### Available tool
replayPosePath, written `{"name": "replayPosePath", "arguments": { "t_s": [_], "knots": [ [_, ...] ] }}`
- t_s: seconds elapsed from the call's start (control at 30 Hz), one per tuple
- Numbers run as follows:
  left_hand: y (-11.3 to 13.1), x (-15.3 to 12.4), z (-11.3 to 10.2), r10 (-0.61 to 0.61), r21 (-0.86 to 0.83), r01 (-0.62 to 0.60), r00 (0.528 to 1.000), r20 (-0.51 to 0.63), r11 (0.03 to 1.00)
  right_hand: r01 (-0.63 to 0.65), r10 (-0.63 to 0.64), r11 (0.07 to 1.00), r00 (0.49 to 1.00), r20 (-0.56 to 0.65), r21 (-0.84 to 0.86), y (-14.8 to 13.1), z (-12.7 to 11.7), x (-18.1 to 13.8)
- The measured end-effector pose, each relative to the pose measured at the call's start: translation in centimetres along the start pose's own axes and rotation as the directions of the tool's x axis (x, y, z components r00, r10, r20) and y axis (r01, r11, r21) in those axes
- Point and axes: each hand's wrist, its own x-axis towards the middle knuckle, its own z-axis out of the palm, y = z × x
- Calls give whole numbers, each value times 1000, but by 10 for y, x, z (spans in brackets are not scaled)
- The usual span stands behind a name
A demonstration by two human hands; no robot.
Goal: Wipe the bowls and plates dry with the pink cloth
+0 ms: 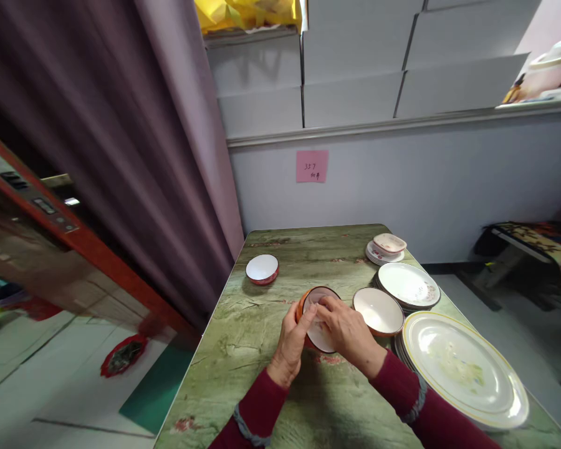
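My left hand (292, 340) grips the left rim of a tilted orange-rimmed bowl (318, 305) with a white inside, held just above the green table (262, 337). My right hand (348, 330) lies over the bowl's inside, fingers curled against it. Both wrists wear dark red sleeves. To the right of the held bowl sits another white bowl (378, 310) with an orange rim. A small red bowl (262, 269) stands alone at the far left of the table.
A stack of large yellow-rimmed plates (462, 368) lies at the near right. Behind it are flowered plates (409, 285) and small dishes (387, 247). A purple curtain (135, 156) hangs on the left, a wall with a pink note (311, 166) behind.
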Motion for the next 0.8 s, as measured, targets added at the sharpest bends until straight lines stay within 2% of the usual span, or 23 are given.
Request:
{"name": "replayPosePath", "arguments": {
  "t_s": [0.07, 0.13, 0.2, 0.23, 0.3, 0.37, 0.4, 0.47, 0.53, 0.6, 0.67, 0.73, 0.8],
  "knots": [
    [0, 1, -3, 39, 55, -38, 999, -22, 998, -102, 89, 987, 991, 103, 126, -7, -4, -3],
    [-1, 2, -5, 38, 70, -36, 999, -28, 997, -110, 53, 930, 984, 169, 350, -13, -7, -3],
    [-3, 2, -5, 4, 37, -3, 1000, -29, 999, -60, -18, 823, 991, 132, 565, -15, -9, -1],
    [-3, 2, -5, -12, 14, 13, 1000, -22, 1000, -13, -39, 780, 997, 69, 625, -15, -8, 2],
    [-3, 1, -3, -20, -21, 20, 1000, 9, 1000, 128, -62, 793, 990, -130, 595, -11, -5, 6],
    [-1, 1, -2, -12, -25, 13, 999, 53, 1000, 260, -138, 885, 938, -318, 385, -5, -1, 9],
    [0, 0, -1, -12, -22, 14, 998, 68, 1000, 290, -186, 921, 915, -359, 261, -3, 1, 9],
    [1, 1, -2, -24, -15, 26, 997, 69, 1000, 246, -206, 966, 921, -330, 81, 0, 3, 6],
    [0, 4, -4, -35, -4, 35, 999, 34, 999, 99, -90, 994, 975, -202, 35, -1, 2, 2],
    [-4, 8, -5, -25, 29, 26, 999, -29, 999, -40, 43, 995, 999, -25, 95, -6, -1, -1],
    [-8, 13, -5, -7, 41, 11, 995, -94, 999, -71, 43, 963, 993, 111, 260, -10, -5, -1],
    [-11, 16, -4, -25, -14, 24, 993, -116, 1000, -19, -26, 889, 995, 92, 457, -12, -8, 4],
    [-12, 18, -2, -74, -88, 68, 995, -69, 994, 72, -43, 849, 997, -67, 524, -9, -9, 11]
  ]
}}
